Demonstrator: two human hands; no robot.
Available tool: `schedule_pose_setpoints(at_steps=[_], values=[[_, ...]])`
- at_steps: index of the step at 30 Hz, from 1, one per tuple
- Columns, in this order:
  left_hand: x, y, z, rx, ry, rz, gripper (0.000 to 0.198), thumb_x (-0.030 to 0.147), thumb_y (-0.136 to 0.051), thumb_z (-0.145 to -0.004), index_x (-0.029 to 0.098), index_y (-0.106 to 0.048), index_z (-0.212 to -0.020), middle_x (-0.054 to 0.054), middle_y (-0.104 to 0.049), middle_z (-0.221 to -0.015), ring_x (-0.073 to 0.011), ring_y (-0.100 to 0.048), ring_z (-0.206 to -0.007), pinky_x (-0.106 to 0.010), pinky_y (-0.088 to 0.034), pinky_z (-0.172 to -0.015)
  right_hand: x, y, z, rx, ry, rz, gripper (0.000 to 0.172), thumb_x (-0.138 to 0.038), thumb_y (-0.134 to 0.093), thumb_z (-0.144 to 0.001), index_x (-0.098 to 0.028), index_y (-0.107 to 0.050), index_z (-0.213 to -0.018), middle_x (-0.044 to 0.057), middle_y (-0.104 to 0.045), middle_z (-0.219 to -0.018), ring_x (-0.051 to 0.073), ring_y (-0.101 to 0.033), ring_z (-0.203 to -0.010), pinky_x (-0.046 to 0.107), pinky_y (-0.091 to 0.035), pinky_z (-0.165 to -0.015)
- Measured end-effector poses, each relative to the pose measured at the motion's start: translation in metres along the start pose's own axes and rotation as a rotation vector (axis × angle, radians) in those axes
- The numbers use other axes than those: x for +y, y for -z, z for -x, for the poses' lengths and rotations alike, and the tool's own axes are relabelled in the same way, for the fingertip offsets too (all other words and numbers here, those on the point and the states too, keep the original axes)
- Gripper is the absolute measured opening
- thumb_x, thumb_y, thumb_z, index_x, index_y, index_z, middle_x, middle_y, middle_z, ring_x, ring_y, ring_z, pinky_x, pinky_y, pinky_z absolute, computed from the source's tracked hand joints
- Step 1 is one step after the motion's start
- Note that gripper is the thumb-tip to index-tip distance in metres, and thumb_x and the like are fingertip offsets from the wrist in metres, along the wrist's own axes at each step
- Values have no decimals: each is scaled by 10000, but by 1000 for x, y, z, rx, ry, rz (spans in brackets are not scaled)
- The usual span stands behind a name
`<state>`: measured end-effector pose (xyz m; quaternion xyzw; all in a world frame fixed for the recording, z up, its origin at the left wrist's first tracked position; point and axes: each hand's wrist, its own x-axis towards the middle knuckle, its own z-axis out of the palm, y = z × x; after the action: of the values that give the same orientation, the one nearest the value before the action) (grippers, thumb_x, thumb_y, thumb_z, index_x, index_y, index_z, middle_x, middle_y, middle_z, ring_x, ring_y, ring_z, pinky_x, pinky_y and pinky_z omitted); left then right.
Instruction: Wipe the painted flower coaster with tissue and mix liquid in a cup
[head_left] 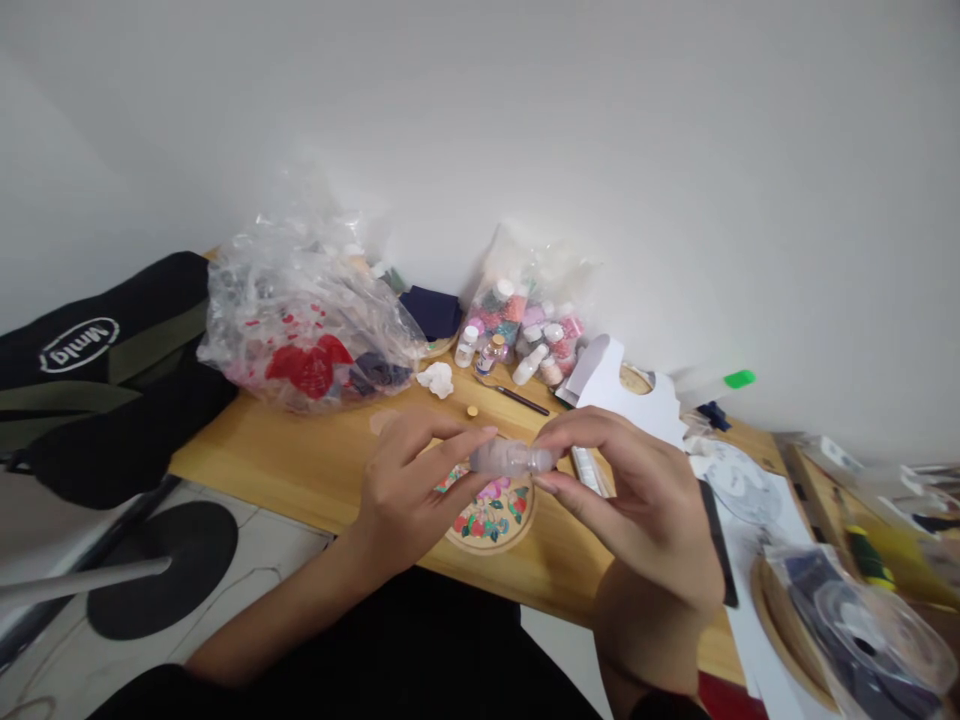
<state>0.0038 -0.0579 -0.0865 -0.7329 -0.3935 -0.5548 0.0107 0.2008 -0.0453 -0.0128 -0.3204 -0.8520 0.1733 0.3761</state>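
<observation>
Between my two hands a small clear bottle [502, 458] is held sideways above the table. My left hand [420, 480] pinches its base end between thumb and fingers. The thumb and forefinger of my right hand [630, 490] close on its neck end. What is inside the bottle is too blurred to tell. Below it lies a round wooden disc [487, 530] with a colourful flower and leaf pattern, partly covered by my hands. A small cork [472, 411] rests on the table just beyond the bottle.
Behind stand a white-capped bottle [466, 345] and a corked bottle [491, 353], near a dark-handled tool [523, 401] and crumpled tissue [436, 379]. Plastic bags [307, 320] crowd the back left. Paper sheets [637, 405] and a bagged spool [862, 630] lie right.
</observation>
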Motion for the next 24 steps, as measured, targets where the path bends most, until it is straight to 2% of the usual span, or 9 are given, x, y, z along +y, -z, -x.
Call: schedule_pose_setpoints(at_steps=[9,14,21,24], values=[[0,1,1,-14,9,-17,168,274,-690,-901,214,-665,-1056,-12,-683,-841,-154,-657,-722,-310,-530,-628,-3,0,1,-1,-3,59,118,-227,-670,-918,-179,-602,-1001,0,-681,-840,108,-652,-754,229,-534,-686],[2,0,1,13,10,-17,224,315,-736,-867,213,-650,-1047,0,-660,-818,-151,-635,-698,-302,-523,-610,0,-3,0,52,14,51,149,-179,-678,-903,-175,-625,-1042,7,-686,-858,105,-647,-771,228,-533,-718],[6,3,1,37,21,-80,218,221,-741,-826,217,-597,-991,-13,-640,-838,-177,-628,-738,-330,-525,-687,2,-3,-2,5,84,92,217,-103,-583,-932,-128,-642,-1140,65,-722,-958,120,-677,-878,225,-555,-787],[9,2,-2,-22,53,-45,201,178,-668,-816,226,-535,-958,-3,-629,-815,-177,-623,-722,-313,-513,-650,1,-5,-2,-30,129,105,207,-106,-562,-945,-127,-633,-1138,83,-722,-1004,138,-678,-952,246,-563,-838]])
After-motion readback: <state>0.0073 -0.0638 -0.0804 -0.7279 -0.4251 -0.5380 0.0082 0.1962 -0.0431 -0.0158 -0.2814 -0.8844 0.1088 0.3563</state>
